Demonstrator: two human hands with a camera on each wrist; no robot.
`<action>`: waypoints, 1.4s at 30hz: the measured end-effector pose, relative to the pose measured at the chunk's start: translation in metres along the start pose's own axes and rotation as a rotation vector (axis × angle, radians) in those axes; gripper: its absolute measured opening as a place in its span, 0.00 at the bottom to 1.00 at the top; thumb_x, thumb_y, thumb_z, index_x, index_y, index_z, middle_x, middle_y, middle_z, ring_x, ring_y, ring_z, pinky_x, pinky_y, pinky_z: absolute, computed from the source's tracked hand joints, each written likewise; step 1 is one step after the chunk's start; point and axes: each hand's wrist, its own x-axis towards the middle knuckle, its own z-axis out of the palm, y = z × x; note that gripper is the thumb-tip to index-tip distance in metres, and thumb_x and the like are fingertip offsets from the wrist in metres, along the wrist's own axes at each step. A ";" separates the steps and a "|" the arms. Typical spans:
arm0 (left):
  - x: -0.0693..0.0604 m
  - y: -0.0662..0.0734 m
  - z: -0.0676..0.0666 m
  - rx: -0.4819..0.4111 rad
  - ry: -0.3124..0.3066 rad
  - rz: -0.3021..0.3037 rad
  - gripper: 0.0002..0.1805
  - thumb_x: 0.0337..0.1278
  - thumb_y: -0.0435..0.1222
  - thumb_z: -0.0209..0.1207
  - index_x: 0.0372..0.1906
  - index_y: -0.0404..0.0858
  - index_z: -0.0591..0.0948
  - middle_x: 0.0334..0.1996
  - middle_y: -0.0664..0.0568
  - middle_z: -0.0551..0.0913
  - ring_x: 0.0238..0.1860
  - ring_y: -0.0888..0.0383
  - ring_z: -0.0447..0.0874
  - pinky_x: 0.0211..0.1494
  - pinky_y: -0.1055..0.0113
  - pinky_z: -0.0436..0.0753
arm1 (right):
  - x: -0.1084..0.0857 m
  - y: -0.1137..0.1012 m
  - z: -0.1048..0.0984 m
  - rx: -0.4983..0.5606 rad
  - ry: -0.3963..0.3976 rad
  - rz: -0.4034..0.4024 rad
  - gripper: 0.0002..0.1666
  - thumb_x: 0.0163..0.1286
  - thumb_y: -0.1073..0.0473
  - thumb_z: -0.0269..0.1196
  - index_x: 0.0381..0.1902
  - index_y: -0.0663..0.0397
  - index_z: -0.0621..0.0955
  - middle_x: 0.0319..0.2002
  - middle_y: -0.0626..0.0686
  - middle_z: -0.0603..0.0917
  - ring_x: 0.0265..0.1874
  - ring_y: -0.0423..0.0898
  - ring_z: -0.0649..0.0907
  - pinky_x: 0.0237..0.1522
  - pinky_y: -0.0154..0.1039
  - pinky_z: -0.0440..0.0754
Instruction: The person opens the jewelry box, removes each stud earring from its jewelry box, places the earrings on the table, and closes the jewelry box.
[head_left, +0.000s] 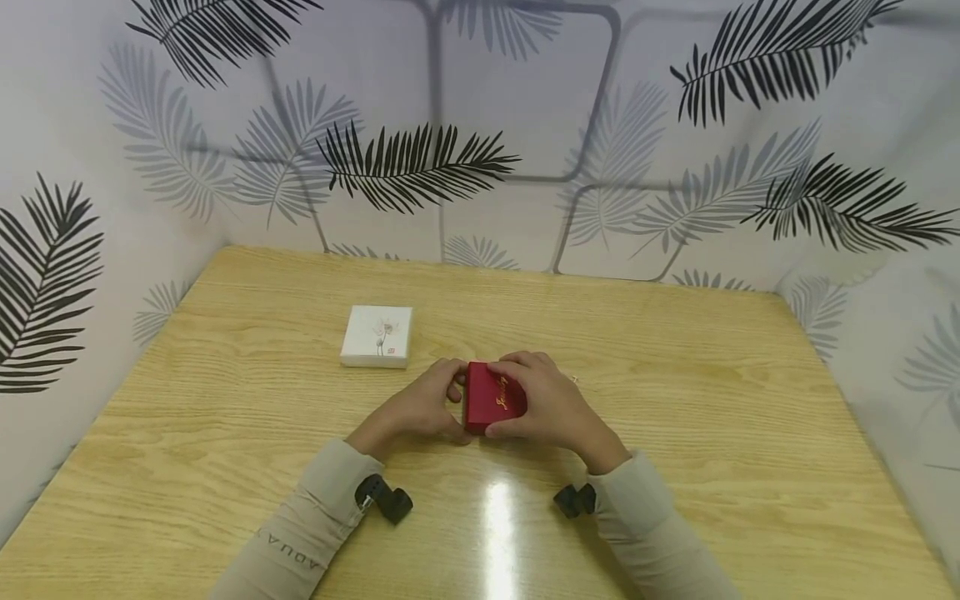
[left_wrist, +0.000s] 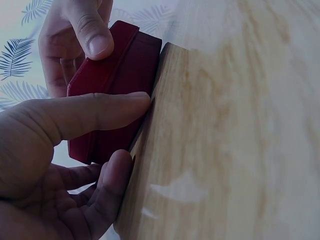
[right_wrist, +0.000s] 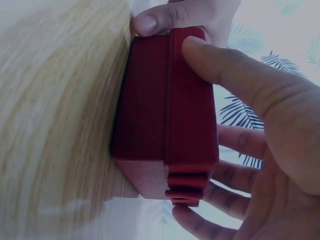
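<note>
A red box (head_left: 486, 402) rests on the table (head_left: 712, 467), near the middle of its width, between a person's two hands. The left hand (head_left: 426, 404) grips the lower part at the left end, its thumb along the near side and its other fingers bent around toward the far side. The right hand (head_left: 553, 407) clasps the lid (right_wrist: 192, 107) from above, thumb on the near side and fingers reaching over to the far side, covering part of the gold lettering (head_left: 502, 392) on top. A seam runs between lid and base, and a red bow (right_wrist: 186, 190) sits at the lid's right end. Farther away and to the left lies a white box (head_left: 380, 332) with a flower drawn on its top. Just right of the right hand is a small gold-coloured piece (head_left: 574, 379), too small to make out. Beyond the table's far edge stands a leaf-patterned wall (head_left: 517, 100).
</note>
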 end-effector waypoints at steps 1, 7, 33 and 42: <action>0.000 0.000 0.000 0.000 0.001 0.000 0.50 0.32 0.30 0.80 0.67 0.32 0.67 0.57 0.43 0.72 0.51 0.53 0.74 0.58 0.60 0.79 | 0.000 0.000 0.000 0.000 0.000 -0.002 0.49 0.48 0.43 0.80 0.66 0.52 0.76 0.63 0.55 0.77 0.64 0.54 0.73 0.57 0.57 0.80; 0.001 -0.001 0.000 0.004 0.009 -0.011 0.49 0.33 0.30 0.80 0.66 0.33 0.68 0.57 0.43 0.73 0.52 0.52 0.75 0.58 0.59 0.79 | 0.000 -0.002 -0.001 0.002 -0.007 0.005 0.49 0.48 0.43 0.80 0.67 0.52 0.76 0.63 0.55 0.77 0.65 0.55 0.72 0.58 0.57 0.79; 0.001 0.000 0.000 0.006 0.013 -0.014 0.45 0.31 0.30 0.80 0.62 0.33 0.70 0.57 0.43 0.73 0.51 0.53 0.75 0.58 0.58 0.78 | 0.000 -0.001 0.001 -0.014 0.003 0.000 0.49 0.47 0.43 0.80 0.66 0.52 0.76 0.63 0.55 0.78 0.64 0.54 0.73 0.57 0.56 0.80; 0.001 -0.001 0.001 -0.006 0.011 -0.017 0.46 0.31 0.30 0.80 0.62 0.33 0.70 0.57 0.43 0.73 0.51 0.52 0.75 0.59 0.58 0.78 | 0.001 0.000 0.003 -0.019 0.005 -0.004 0.50 0.46 0.43 0.80 0.66 0.52 0.76 0.63 0.55 0.78 0.64 0.54 0.73 0.60 0.55 0.79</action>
